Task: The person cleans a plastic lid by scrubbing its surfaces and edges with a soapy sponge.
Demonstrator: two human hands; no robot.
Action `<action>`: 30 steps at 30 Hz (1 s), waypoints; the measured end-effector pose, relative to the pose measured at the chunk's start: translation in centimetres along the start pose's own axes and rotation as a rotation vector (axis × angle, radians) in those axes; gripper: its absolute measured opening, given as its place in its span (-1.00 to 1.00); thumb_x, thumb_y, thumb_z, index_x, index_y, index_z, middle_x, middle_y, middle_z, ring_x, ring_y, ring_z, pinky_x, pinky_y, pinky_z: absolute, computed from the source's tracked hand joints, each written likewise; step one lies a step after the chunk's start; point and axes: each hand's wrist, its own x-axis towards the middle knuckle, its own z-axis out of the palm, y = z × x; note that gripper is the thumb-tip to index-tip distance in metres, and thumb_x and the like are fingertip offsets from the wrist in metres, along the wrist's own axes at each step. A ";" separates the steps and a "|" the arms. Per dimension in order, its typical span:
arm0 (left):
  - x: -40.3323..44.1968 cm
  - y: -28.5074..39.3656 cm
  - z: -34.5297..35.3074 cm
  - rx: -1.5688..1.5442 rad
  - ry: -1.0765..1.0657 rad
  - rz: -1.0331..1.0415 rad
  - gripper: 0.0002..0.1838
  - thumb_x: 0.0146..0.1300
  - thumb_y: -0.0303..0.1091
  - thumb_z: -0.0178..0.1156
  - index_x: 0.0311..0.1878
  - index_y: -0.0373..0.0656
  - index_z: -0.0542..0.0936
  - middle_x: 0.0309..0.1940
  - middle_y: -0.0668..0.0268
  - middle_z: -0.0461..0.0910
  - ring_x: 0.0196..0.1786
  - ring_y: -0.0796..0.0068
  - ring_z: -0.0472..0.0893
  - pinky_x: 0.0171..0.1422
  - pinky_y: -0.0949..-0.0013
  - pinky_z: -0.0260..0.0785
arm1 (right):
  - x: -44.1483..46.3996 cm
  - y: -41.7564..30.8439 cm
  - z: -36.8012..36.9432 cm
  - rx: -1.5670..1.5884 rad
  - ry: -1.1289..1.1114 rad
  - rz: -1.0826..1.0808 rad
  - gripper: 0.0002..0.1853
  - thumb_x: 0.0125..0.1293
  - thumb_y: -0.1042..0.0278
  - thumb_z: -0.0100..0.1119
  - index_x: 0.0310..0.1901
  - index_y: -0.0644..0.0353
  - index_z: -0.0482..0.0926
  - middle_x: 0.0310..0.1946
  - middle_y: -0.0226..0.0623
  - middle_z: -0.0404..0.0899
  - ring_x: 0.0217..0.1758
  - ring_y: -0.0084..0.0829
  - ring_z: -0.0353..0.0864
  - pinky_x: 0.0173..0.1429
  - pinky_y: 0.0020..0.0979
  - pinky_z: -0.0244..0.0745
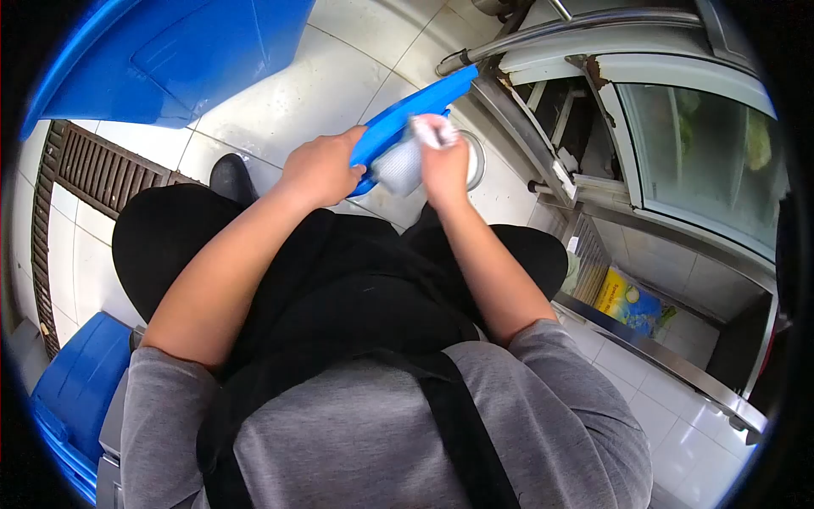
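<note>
Gray shirt (339,424), 6 o'clock | left hand (320,174) grips blue plastic piece (400,121), 12 o'clock | right hand (445,167) clutches soft white cloth (400,168) | piece seems light, stiff; hold by edge

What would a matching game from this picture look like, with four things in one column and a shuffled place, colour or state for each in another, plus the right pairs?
Things
1. Left hand
2. Right hand
3. Bag
4. Grate

Places, colours, states
A. Brown, slotted, set in the floor
B. Holding the white cloth
C. Yellow and blue, at the right of the view
D. Gripping the blue piece

Right pairs
1-D, 2-B, 3-C, 4-A
</note>
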 end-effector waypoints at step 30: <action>-0.1 -0.9 1.0 0.073 -0.007 0.099 -0.41 0.23 -0.30 0.28 0.34 0.07 0.39 -0.17 -0.04 0.67 -0.06 -0.11 0.65 0.04 -0.03 0.47 | 5.6 3.5 -0.4 -0.435 0.225 -0.084 -0.81 0.27 0.36 0.32 -0.30 0.24 0.50 -0.33 -0.09 0.60 -0.22 -0.22 0.63 -0.11 -0.18 0.48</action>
